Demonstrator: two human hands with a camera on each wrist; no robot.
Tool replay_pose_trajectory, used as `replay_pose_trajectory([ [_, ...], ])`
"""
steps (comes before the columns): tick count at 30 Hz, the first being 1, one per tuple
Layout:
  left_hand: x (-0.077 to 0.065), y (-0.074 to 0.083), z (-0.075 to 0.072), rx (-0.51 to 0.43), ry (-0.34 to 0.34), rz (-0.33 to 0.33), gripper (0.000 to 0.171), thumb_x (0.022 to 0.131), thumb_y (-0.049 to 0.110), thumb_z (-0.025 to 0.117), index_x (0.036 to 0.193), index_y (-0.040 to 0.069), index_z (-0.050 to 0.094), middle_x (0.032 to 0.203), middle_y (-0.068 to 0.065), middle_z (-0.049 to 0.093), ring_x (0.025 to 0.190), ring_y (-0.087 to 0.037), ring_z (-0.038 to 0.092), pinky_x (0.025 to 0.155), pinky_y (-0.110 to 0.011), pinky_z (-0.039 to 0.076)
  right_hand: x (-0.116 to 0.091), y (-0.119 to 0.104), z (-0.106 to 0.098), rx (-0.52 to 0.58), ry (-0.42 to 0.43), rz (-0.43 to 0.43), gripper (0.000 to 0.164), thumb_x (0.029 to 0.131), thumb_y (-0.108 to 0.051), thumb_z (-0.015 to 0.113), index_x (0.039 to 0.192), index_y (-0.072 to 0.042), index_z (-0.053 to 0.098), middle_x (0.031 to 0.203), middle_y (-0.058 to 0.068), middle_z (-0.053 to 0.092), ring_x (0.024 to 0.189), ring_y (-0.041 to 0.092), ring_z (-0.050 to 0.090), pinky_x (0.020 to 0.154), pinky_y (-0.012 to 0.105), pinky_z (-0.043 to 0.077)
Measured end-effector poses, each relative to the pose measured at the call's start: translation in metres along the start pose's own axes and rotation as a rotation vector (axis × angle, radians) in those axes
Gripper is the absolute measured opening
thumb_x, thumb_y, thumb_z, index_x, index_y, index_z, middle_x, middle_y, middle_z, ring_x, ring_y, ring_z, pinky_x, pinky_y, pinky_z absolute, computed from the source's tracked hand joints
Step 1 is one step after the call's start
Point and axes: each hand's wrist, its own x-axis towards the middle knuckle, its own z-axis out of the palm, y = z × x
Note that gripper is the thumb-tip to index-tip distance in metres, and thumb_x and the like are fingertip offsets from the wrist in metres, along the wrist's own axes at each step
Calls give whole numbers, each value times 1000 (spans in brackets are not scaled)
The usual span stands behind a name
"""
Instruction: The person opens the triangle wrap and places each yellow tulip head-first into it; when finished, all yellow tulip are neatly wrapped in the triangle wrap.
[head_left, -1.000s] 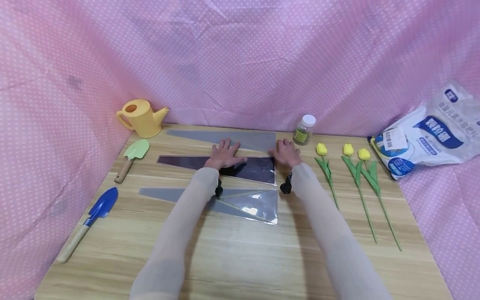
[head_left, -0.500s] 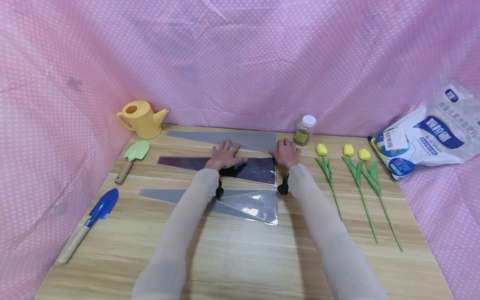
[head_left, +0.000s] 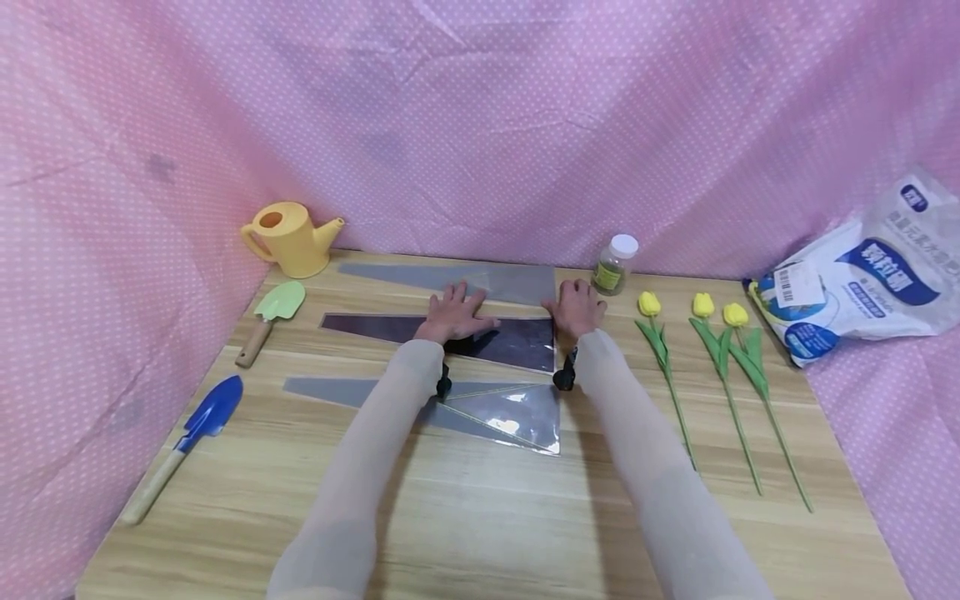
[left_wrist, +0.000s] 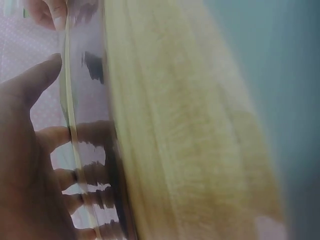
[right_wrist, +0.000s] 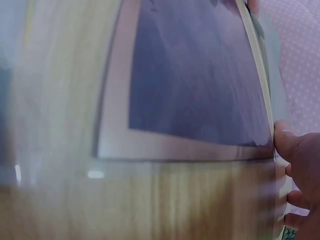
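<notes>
Three long tapered plastic sleeves lie flat, one behind another, wide ends to the right. My left hand (head_left: 453,315), fingers spread, rests over the far edge of the dark middle sleeve (head_left: 517,342). At that sleeve's far right corner my right hand (head_left: 576,308) touches down with its fingertips, the thumb (right_wrist: 286,142) close to the corner in the right wrist view. A grey sleeve (head_left: 517,282) lies behind both hands. Nearer the body is a shiny grey sleeve (head_left: 517,417), partly hidden by the left forearm. Neither hand grips anything.
On the left stand a yellow watering can (head_left: 296,242), a green trowel (head_left: 281,300) and a blue trowel (head_left: 215,404). A white-capped jar (head_left: 611,271) is just beyond the right hand. Yellow tulips (head_left: 702,305) and a white bag (head_left: 855,283) lie right. Pink dotted cloth (head_left: 480,125) encloses the table.
Both hands stay at the middle sleeve. The right wrist has turned slightly inward. The whole head view has shifted a little.
</notes>
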Motion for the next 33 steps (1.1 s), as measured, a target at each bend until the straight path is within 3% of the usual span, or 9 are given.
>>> replay_pose_trajectory([
  [7, 1, 1, -7, -40, -15, -9, 82, 95, 68, 43, 161, 24, 22, 170, -16, 2, 157, -41, -1, 124, -67, 5, 2, 0, 2, 24, 7, 0, 53, 97, -49, 58, 130, -8, 53, 157, 19, 35, 143, 41, 34, 112, 67, 31],
  [14, 4, 15, -9, 45, 29, 8, 81, 95, 66, 45, 160, 23, 23, 169, -17, 9, 157, -40, 7, 123, -67, 11, 1, 1, 1, 27, 4, -11, 53, 98, -48, 57, 131, -7, 53, 157, 20, 35, 143, 43, 34, 112, 68, 30],
  [24, 19, 54, 2, 106, 14, 73, 81, 95, 68, 43, 160, 24, 23, 169, -19, 10, 157, -42, 8, 124, -66, 12, -1, 2, -5, 30, -41, -42, 55, 100, -48, 50, 135, -5, 51, 157, 22, 34, 144, 44, 32, 113, 70, 28],
  [33, 25, 61, 12, 75, -11, 91, 78, 96, 67, 43, 160, 27, 24, 169, -17, 9, 157, -40, 7, 125, -64, 10, -1, 6, -10, 30, -69, -47, 55, 99, -43, 56, 140, -6, 50, 159, 20, 33, 145, 44, 31, 114, 70, 27],
])
